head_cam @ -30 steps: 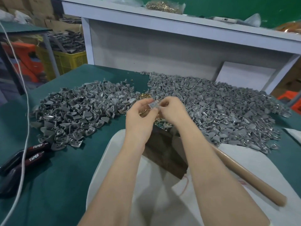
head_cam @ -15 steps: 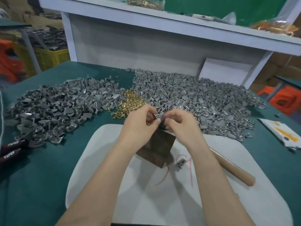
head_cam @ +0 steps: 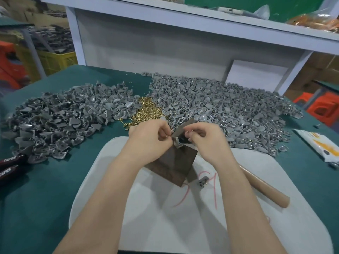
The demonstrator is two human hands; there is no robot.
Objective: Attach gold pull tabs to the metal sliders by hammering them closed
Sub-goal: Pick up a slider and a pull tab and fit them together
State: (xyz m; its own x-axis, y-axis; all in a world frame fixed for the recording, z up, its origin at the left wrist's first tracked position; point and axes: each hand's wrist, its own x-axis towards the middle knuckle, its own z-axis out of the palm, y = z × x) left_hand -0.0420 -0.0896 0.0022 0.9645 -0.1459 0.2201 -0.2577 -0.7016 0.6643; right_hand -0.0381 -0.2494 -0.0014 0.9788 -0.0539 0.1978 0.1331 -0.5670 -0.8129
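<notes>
Green-topped worktable (head_cam: 45, 189) under a white shelf unit (head_cam: 165, 33).

Both hands are up at centre. The left hand (head_cam: 148, 139) has its fingers curled in, thumb and forefinger pinched at the edge of a small grey metal slider (head_cam: 178, 139). Whether a gold tab sits in that pinch is too small to tell. The right hand (head_cam: 206, 138) has curled fingers pinching the same slider from the other side.

The slider is held just over the top corner of a dark brown wooden block (head_cam: 172, 165); contact with the block is unclear. The block stands on a white rounded board (head_cam: 128, 208). 1 spare grey slider piece (head_cam: 202, 180) lies on the board just beside the block. A wooden hammer handle (head_cam: 264, 187) lies on the board at right, untouched.

A heap of small gold pull tabs (head_cam: 146, 111) lies beyond the hands, between 2 piles: the left heap of grey sliders (head_cam: 55, 121) and the right heap of grey sliders (head_cam: 229, 110). Red-and-black handled pliers (head_cam: 11, 165) sit at the left edge.

Handling, judged: the slider is light, rigid, smooth metal and likely slippery. Pinch its flat sides and leave the loop free. The tabs are tiny and probably bend easily, so fingertips only.
</notes>
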